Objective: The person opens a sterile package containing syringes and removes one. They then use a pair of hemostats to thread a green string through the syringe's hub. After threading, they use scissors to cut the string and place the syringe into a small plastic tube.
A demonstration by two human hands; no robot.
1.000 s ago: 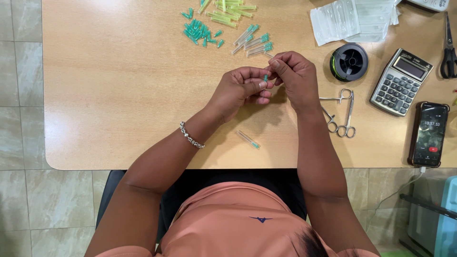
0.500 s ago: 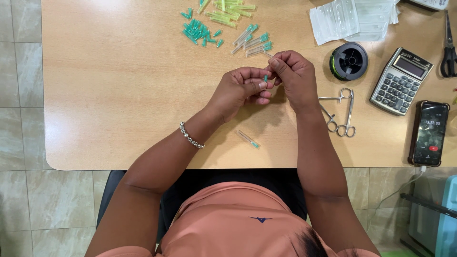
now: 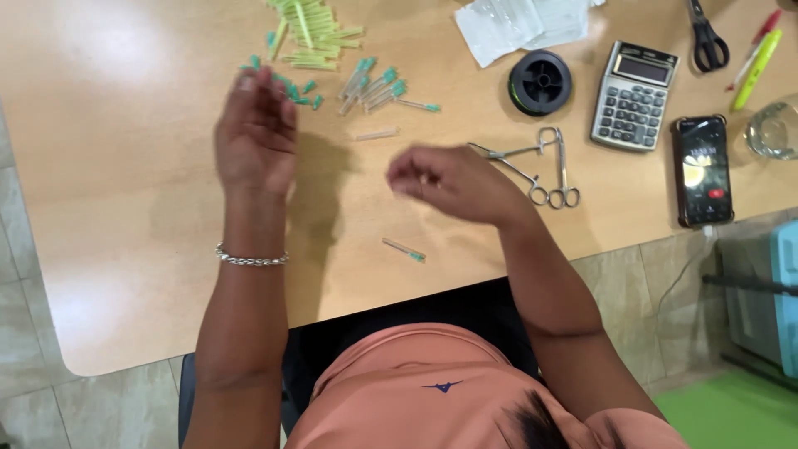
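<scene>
My open left hand (image 3: 256,133) reached the green-capped needle pile (image 3: 293,87); my right hand (image 3: 445,179), loosely closed, hovered above a green-tipped needle (image 3: 404,249) lying diagonally on the wooden desk (image 3: 125,166), tip pointing lower right.

Left hand (image 3: 256,133): motion-blurred; fingertips cover part of the green caps (image 3: 293,88) near the table's far edge.
Right hand (image 3: 445,181): blurred; cannot tell whether the curled fingers hold anything.
Yellow-green tubes (image 3: 312,33): pile cut off by the top edge.
Scissors (image 3: 705,33): blades cut off at the top.
Glass (image 3: 775,129): cut off at the right edge.
Paper sheets (image 3: 524,23): partly out of frame.
</scene>
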